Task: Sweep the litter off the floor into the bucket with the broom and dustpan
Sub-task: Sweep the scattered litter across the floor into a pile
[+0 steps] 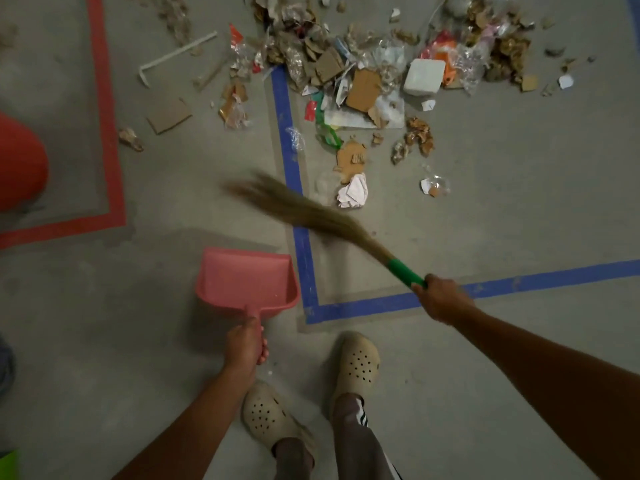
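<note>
My left hand (246,344) grips the handle of a pink dustpan (246,280), whose empty scoop points away from me over the grey floor. My right hand (441,297) grips the green handle of a straw broom (304,211). Its blurred bristles stretch up and left across the blue tape line. A heap of litter (367,74), made of cardboard scraps, plastic wrappers, crumpled paper and a white block, spreads over the floor ahead. A crumpled white paper (353,192) lies just beyond the bristles. A red bucket (19,164) shows partly at the left edge.
Red tape (110,143) marks a square on the left and blue tape (294,174) marks one on the right. A white L-shaped stick (173,55) and a cardboard piece (168,116) lie between them. My feet in beige clogs (356,365) stand below the dustpan.
</note>
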Available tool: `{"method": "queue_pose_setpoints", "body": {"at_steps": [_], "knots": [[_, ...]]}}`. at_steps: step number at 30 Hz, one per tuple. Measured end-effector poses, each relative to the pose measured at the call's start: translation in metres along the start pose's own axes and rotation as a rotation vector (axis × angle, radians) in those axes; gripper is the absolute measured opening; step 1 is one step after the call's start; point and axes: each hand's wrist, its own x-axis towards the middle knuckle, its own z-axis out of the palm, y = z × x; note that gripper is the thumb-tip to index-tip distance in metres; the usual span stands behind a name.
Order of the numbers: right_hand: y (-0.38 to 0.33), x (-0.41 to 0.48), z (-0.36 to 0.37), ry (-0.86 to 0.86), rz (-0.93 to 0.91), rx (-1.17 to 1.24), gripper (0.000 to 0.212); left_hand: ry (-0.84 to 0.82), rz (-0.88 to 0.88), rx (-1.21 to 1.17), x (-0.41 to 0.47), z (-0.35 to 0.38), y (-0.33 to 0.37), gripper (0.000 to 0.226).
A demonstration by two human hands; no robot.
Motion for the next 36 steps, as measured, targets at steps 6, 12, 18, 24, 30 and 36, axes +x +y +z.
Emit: {"method": "queue_pose_setpoints", "body": {"at_steps": [6,12,18,24,30,36], "knots": [[-0.002,0.034,-0.081,0.181,0.15,0.369,0.046,-0.004,0.09,0.007,-0.004,0.026,0.048,0.049],[-0.004,0.022,-0.115,0.31,0.057,0.598,0.043,-0.03,0.153,-0.038,-0.009,0.049,0.099,0.048],[0.012,-0.013,-0.079,0.283,-0.002,0.489,0.043,-0.071,0.157,-0.027,-0.021,0.061,0.12,0.04],[0.013,-0.039,-0.045,0.193,0.038,0.531,0.039,-0.08,0.178,0.012,-0.03,0.073,0.135,0.041],[-0.014,-0.048,-0.043,0.286,0.111,0.699,0.033,-0.146,0.205,0.016,-0.023,0.082,0.159,0.039],[-0.052,-0.043,-0.052,0.272,0.401,1.165,0.031,-0.22,0.252,0.113,0.007,0.086,0.193,0.041]]}}
